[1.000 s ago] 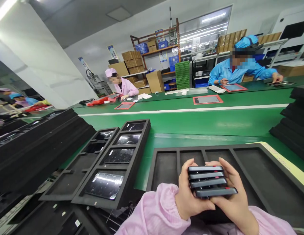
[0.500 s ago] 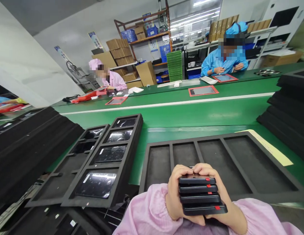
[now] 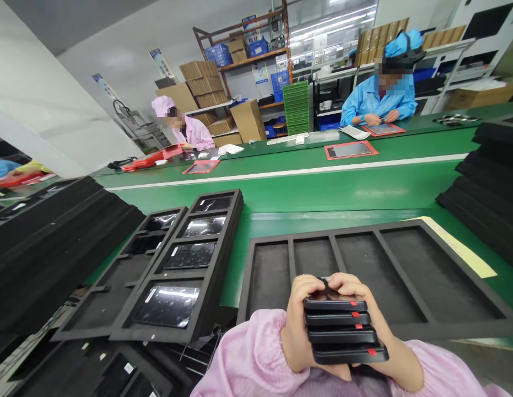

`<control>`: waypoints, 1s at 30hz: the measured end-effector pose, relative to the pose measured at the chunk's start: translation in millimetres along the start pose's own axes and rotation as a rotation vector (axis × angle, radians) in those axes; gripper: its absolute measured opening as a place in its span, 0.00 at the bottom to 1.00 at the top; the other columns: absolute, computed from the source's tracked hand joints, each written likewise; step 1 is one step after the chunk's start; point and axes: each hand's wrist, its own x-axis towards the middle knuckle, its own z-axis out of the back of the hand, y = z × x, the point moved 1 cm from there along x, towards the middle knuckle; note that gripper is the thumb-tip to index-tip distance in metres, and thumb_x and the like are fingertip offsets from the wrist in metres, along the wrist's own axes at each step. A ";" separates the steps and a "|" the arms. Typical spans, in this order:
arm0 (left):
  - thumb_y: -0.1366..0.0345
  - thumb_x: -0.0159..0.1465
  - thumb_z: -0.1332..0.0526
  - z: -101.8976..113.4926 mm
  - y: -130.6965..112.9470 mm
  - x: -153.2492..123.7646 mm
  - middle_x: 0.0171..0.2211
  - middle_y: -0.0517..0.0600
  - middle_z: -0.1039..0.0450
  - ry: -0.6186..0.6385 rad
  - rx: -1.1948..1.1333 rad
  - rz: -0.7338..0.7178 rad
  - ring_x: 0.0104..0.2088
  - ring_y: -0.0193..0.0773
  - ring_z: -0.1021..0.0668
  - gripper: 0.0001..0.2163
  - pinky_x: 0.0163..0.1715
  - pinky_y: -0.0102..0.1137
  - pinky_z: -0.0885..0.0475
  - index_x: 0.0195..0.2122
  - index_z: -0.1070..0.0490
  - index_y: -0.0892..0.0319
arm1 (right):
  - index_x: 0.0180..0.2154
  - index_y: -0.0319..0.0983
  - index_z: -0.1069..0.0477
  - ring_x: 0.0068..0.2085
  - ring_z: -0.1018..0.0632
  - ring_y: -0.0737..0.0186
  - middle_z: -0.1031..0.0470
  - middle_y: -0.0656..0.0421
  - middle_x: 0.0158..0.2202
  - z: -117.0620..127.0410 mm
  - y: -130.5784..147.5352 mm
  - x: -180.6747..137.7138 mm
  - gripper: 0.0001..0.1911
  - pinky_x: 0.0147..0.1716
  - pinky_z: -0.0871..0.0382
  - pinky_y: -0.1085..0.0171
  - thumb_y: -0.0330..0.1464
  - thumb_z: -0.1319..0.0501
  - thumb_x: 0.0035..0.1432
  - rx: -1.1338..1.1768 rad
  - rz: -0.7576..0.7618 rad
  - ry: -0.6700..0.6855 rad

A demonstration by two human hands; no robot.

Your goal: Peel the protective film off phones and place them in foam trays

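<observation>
A stack of several black tablets [image 3: 341, 335], with glossy tops and small red tabs on their near edges, is held low in front of my body. My left hand [image 3: 298, 325] wraps round its left side and my right hand [image 3: 376, 331] round its right. Both thumbs rest on the topmost tablet, and some fingers reach underneath. Right behind my hands lies a black foam tray [image 3: 334, 264] whose visible compartments hold nothing. To the left, another foam tray [image 3: 200, 284] carries black glossy screens [image 3: 167, 306] with white labels in its compartments.
A partly filled foam tray [image 3: 124, 270] lies farther left, beside a tall stack of foam trays [image 3: 53, 242]. More foam trays [image 3: 487, 171] are stacked at right, near a yellow paper strip [image 3: 458, 245]. Across the green bench [image 3: 322, 187], one co-worker [image 3: 198, 132] wears pink, another [image 3: 380, 102] blue.
My hands keep the same hold on the stack, with only a slight shift in the view. The co-worker in blue has brought both hands closer together over a red-edged panel.
</observation>
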 end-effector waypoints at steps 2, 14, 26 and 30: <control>0.43 0.27 0.28 0.6 -4.5 2.6 0.44 0.57 0.32 0.067 0.029 -0.093 0.46 0.55 0.28 0.43 0.51 0.44 0.36 0.46 0.31 0.56 | 0.52 0.43 0.44 0.51 0.31 0.49 0.38 0.48 0.52 2.5 -8.8 2.0 0.30 0.46 0.31 0.55 0.43 0.36 0.51 -0.095 -0.118 0.077; 0.42 0.57 0.46 -41.6 -15.5 67.0 0.39 0.55 0.24 -0.081 -0.139 0.376 0.45 0.47 0.25 0.26 0.47 0.38 0.33 0.37 0.27 0.61 | 0.63 0.37 0.59 0.40 0.23 0.45 0.26 0.51 0.42 15.3 23.2 50.8 0.45 0.36 0.29 0.54 0.40 0.41 0.47 -0.233 -0.681 0.368; 0.58 0.56 0.40 -33.3 -0.9 132.8 0.35 0.50 0.23 -0.089 0.057 0.150 0.43 0.42 0.25 0.09 0.48 0.33 0.36 0.29 0.26 0.58 | 0.57 0.29 0.40 0.24 0.26 0.57 0.30 0.44 0.47 0.9 -15.4 32.6 0.36 0.26 0.26 0.56 0.46 0.48 0.52 -0.326 -0.625 0.219; 0.55 0.54 0.39 -28.8 0.1 143.2 0.26 0.51 0.23 -0.028 0.045 0.255 0.30 0.41 0.23 0.12 0.36 0.34 0.31 0.28 0.27 0.59 | 0.56 0.31 0.36 0.22 0.27 0.62 0.34 0.43 0.52 2.6 -21.0 27.5 0.32 0.24 0.25 0.59 0.44 0.43 0.54 -0.335 -0.457 0.196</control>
